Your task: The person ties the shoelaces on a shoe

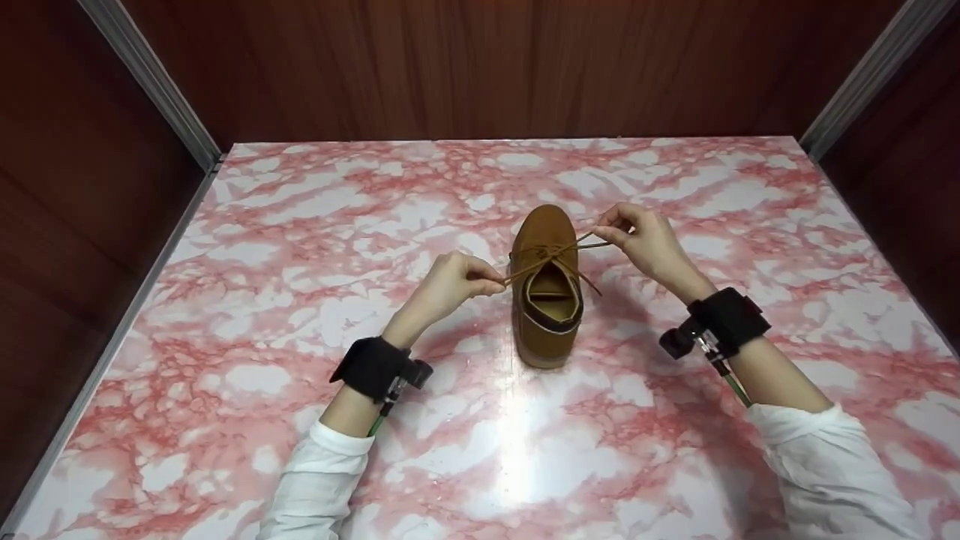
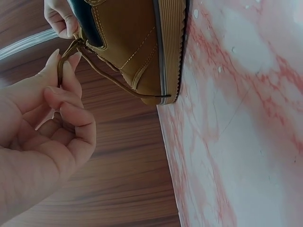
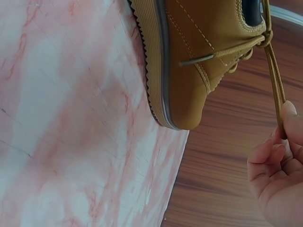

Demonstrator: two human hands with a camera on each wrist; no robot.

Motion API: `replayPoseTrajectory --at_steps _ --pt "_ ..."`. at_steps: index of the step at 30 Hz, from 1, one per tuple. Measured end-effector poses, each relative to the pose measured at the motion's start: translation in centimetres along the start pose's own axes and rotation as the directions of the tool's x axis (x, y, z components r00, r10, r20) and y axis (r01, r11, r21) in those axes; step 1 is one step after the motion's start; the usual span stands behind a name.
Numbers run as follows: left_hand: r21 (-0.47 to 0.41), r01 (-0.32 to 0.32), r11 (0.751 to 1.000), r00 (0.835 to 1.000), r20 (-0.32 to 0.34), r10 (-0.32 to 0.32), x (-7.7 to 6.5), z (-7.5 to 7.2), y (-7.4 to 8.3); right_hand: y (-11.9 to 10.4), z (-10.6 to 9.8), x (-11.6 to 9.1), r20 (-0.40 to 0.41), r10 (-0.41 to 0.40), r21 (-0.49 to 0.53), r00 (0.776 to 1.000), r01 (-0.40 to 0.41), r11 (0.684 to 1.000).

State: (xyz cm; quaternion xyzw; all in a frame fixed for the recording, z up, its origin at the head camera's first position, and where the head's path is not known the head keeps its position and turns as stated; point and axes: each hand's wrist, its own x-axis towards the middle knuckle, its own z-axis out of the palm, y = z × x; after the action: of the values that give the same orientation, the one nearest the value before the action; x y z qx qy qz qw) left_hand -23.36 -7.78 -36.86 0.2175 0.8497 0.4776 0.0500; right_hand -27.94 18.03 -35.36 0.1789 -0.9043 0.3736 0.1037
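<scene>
A tan lace-up shoe [image 1: 545,346] stands upright on the table, its toe toward the back wall. Its brown shoelace [image 3: 276,75] is knotted over the opening, and a loop stretches out to each side. On the left, my left hand [image 1: 454,283] pinches one loop between thumb and fingertips. Across the shoe, my right hand [image 1: 646,241] pinches the other loop, held taut in the right wrist view. A loose lace end [image 2: 118,84] hangs down the shoe's side in the left wrist view, and another lies across the other side.
The table [image 1: 315,225] has a red-and-white marbled top. Dark wood panels [image 1: 480,67] enclose it at the back and sides, with metal strips [image 1: 150,75] at the corners. Black wrist straps [image 1: 375,367] with small cameras sit on both wrists.
</scene>
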Motion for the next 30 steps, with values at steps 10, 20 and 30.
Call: replayPoseTrajectory --at_steps 10,20,30 --pt "0.019 -0.001 1.000 1.000 0.001 0.001 -0.1 0.0 -0.3 0.3 -0.2 0.0 -0.016 -0.003 -0.026 1.000 0.003 1.000" --pt "0.060 0.000 0.998 1.000 0.014 -0.001 0.0 -0.1 -0.4 1.0 -0.2 -0.3 -0.023 -0.023 -0.027 0.999 0.022 0.999" --pt "0.183 -0.092 0.979 0.995 -0.020 0.098 0.0 0.4 -0.7 1.2 -0.1 -0.3 -0.033 -0.026 -0.024 0.999 0.025 0.999"
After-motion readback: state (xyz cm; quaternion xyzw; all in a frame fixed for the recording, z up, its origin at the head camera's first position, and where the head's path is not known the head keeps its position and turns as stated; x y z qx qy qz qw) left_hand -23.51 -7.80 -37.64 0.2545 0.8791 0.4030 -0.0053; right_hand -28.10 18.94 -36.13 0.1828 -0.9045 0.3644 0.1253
